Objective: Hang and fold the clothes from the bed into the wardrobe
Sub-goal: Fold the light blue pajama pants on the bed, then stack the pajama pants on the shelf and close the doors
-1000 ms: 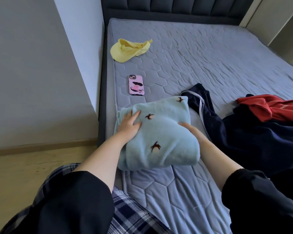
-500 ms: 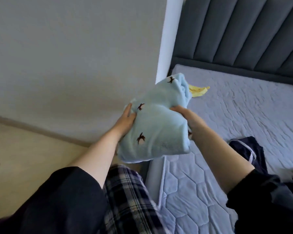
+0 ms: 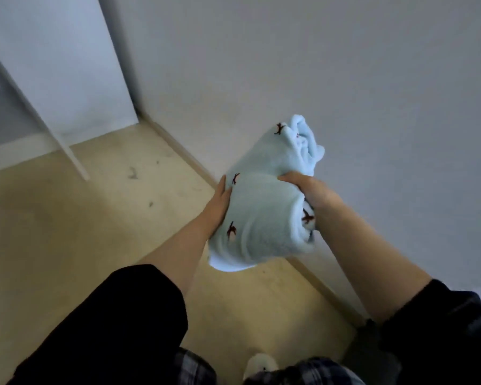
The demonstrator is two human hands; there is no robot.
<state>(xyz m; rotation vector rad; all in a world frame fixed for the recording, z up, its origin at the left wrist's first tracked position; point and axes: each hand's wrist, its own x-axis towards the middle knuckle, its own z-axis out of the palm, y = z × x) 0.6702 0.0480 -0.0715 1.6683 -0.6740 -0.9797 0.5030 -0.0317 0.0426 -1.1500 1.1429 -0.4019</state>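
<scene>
A folded light-blue fleece garment (image 3: 264,212) with small dark-red bird marks is held in the air between both hands, above the floor and in front of a grey wall. My left hand (image 3: 217,201) presses flat against its left side. My right hand (image 3: 311,190) grips its right edge, thumb on top and fingers underneath. The bed and the other clothes are out of view.
A white door or panel (image 3: 67,65) with a slanted white edge (image 3: 39,112) stands at the upper left. Beige wood floor (image 3: 67,232) runs to a skirting board (image 3: 184,154) along the grey wall (image 3: 345,79). A pale slipper (image 3: 261,365) shows at the bottom.
The folded blue garment has been lifted off the bed, and the view has swung left away from the bed toward the wall, floor and white door. Both hands keep their hold.
</scene>
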